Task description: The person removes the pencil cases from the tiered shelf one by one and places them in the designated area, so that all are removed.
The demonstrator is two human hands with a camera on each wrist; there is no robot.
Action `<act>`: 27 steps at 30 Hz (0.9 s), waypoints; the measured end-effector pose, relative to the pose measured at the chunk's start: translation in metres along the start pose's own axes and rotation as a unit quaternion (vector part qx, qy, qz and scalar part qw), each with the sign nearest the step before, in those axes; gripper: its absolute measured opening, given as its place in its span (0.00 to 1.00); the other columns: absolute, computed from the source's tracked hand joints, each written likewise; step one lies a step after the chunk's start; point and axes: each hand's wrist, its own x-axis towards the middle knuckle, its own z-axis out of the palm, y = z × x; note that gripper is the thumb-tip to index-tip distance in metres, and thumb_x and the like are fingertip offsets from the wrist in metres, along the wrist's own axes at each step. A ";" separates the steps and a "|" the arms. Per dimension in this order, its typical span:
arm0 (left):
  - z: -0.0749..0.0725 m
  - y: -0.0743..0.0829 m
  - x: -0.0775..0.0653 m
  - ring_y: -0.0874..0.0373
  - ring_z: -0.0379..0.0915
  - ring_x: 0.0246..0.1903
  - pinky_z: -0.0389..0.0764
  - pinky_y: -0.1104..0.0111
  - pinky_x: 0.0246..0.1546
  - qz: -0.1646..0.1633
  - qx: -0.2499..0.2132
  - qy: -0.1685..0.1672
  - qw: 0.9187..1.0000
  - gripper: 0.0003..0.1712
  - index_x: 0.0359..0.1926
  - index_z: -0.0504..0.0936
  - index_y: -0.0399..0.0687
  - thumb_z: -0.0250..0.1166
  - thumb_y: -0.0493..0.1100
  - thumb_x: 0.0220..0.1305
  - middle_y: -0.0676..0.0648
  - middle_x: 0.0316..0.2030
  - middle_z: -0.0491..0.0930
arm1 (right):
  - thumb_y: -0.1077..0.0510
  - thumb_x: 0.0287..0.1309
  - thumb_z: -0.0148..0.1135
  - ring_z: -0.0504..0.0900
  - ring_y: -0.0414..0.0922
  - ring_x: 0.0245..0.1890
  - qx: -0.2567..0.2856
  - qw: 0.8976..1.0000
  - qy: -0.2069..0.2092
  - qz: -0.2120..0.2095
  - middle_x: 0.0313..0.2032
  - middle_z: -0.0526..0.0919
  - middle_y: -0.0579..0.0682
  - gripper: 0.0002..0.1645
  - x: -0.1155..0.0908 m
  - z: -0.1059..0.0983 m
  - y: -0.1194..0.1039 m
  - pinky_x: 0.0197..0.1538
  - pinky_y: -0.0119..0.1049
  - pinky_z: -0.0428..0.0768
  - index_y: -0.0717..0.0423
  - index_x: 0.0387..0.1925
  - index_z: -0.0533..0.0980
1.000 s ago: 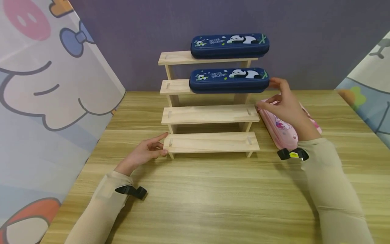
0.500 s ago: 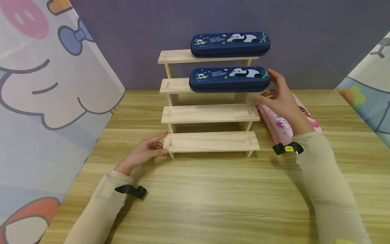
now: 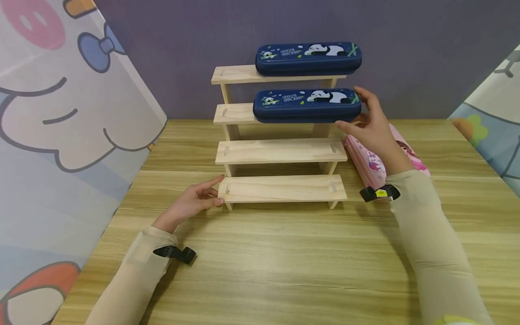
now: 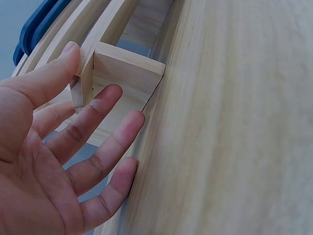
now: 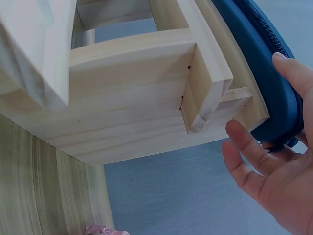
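Note:
A four-step wooden display stand [image 3: 280, 151] stands on the table. Two navy pencil cases with panda prints lie on it: the upper pencil case [image 3: 308, 59] on the top step, the lower pencil case [image 3: 306, 106] on the step below. My right hand [image 3: 375, 128] holds the lower case's right end, thumb at its front edge and index finger at the back corner. In the right wrist view, two other fingers hang free below the case. My left hand [image 3: 191, 201] pinches the left end of the bottom step between thumb and index finger, its remaining fingers spread in the left wrist view.
A pink pencil case [image 3: 367, 162] with rabbit pictures lies on the table [image 3: 276, 266] right of the stand, partly behind my right wrist. A grey-purple wall [image 3: 183, 45] rises close behind the stand. Cartoon-printed panels [image 3: 61, 149] flank both sides.
My right hand has moved left and slightly up, its thumb and index finger coming around the lower navy case's right end. The left hand and the stand have stayed put.

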 end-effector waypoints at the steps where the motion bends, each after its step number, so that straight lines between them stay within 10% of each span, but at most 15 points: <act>1: 0.000 0.000 0.000 0.56 0.78 0.38 0.73 0.69 0.33 0.000 0.000 0.000 1.000 0.42 0.77 0.58 0.47 0.67 0.38 0.67 0.39 0.45 0.77 | 0.61 0.62 0.67 0.74 0.45 0.50 0.000 1.000 -0.001 0.000 0.73 0.56 0.51 0.51 0.000 0.000 0.000 0.44 0.26 0.72 0.43 0.78 0.50; 13: 0.000 0.001 -0.001 0.57 0.80 0.37 0.71 0.70 0.31 0.005 0.004 -0.001 1.000 0.41 0.77 0.57 0.46 0.66 0.36 0.67 0.39 0.44 0.80 | 0.58 0.63 0.67 0.73 0.45 0.48 -0.012 1.000 -0.008 0.014 0.72 0.57 0.54 0.50 0.005 0.001 -0.005 0.38 0.24 0.73 0.40 0.78 0.50; 27: 0.000 0.003 -0.002 0.53 0.82 0.41 0.78 0.69 0.41 0.010 -0.003 -0.007 1.000 0.41 0.77 0.56 0.44 0.64 0.33 0.68 0.37 0.45 0.80 | 0.65 0.60 0.68 0.72 0.47 0.56 0.010 1.000 0.026 -0.010 0.68 0.61 0.53 0.47 -0.005 0.001 0.003 0.55 0.29 0.74 0.42 0.74 0.56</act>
